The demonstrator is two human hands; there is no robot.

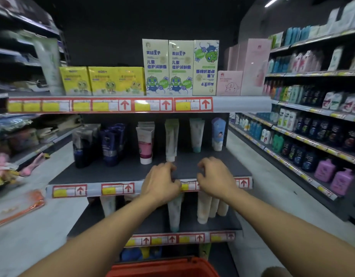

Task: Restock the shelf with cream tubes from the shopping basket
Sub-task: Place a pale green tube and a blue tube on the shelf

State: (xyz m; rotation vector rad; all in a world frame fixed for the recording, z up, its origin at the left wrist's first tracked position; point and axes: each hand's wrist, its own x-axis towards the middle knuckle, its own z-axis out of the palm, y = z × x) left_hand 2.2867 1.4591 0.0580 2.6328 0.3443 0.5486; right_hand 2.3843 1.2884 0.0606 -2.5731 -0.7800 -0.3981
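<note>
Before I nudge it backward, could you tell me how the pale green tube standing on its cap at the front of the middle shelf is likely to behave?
The pale green tube stands tall on a narrow cap, so a push high up would probably tip it. It looks like soft plastic, likely to give when squeezed. The left hand is just in front of it, so pushing low near the cap seems safer.

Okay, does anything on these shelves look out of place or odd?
Yes: on the top shelf, the third tall cream box stands upside down, its print inverted beside two upright matching boxes. The rest looks orderly.
</note>
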